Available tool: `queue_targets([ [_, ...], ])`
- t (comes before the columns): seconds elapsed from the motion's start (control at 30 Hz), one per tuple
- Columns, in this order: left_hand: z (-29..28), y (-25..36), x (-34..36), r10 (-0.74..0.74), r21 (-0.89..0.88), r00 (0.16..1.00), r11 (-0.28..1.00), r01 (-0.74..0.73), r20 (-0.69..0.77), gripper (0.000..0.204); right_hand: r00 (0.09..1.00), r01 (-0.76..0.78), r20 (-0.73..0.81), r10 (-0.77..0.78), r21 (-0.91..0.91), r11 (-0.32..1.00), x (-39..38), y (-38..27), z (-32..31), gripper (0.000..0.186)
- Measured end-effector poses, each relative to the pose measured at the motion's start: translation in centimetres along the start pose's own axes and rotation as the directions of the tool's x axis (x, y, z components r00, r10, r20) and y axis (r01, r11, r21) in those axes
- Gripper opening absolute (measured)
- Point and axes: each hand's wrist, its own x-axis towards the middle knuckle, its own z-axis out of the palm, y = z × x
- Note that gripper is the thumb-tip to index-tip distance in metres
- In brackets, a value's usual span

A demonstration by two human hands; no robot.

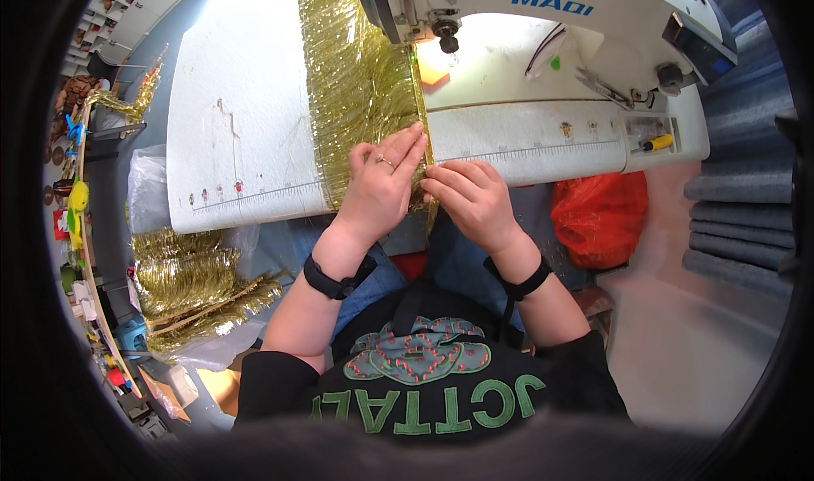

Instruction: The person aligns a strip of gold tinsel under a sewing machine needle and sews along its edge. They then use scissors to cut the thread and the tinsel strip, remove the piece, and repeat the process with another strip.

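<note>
A wide strip of gold tinsel fringe (pixel 360 83) lies across the white sewing machine bed, its narrow bound edge (pixel 420 91) running up to beneath the needle area. My left hand (pixel 383 176), a ring on one finger, rests on the fringe with fingers stretched along that edge; its thumb is hidden. Close beside it, my right hand (pixel 475 194) pinches the near end of the bound edge between thumb and fingers. The sewing machine head (pixel 424 23) stands just beyond my hands, its presser foot mostly hidden.
More gold fringe (pixel 182 278) hangs at the left over clear plastic. A red bag (pixel 598 218) sits below the bed's right side. Scissors (pixel 606 88) and a yellow-handled tool (pixel 658 143) lie at the right. Folded grey-blue cloth (pixel 738 227) is stacked at far right.
</note>
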Motion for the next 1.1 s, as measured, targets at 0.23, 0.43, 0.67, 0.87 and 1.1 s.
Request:
queue_targets([
  [0.23, 0.1, 0.0, -0.2, -0.007, 0.009, 1.000, 1.000, 0.007, 0.009, 0.059, 1.000, 0.004, 0.012, -0.004, -0.009, 1.000, -0.1, -0.1, -0.1, 0.025],
  [0.43, 0.1, 0.0, 0.0, 0.014, 0.068, 1.000, 0.998, -0.015, 0.009, 0.055, 1.000, 0.012, 0.010, -0.011, -0.020, 1.000, -0.4, -0.1, -0.2, 0.026],
  [0.67, -0.4, 1.0, 0.4, 0.003, 0.143, 1.000, 0.990, -0.007, 0.030, 0.048, 1.000, 0.005, 0.014, -0.005, -0.035, 0.999, -0.5, -0.2, -0.3, 0.027],
  [0.87, -0.3, 1.3, 0.3, -0.008, 0.142, 1.000, 0.990, 0.005, 0.022, 0.049, 0.999, -0.001, 0.053, 0.003, -0.039, 0.999, -0.4, -0.2, -0.5, 0.028],
  [1.1, -0.1, 1.4, 0.9, -0.020, 0.147, 0.999, 0.989, 0.013, 0.044, 0.053, 0.998, -0.033, 0.059, 0.034, -0.015, 0.999, 0.1, 0.4, -0.8, 0.030],
])
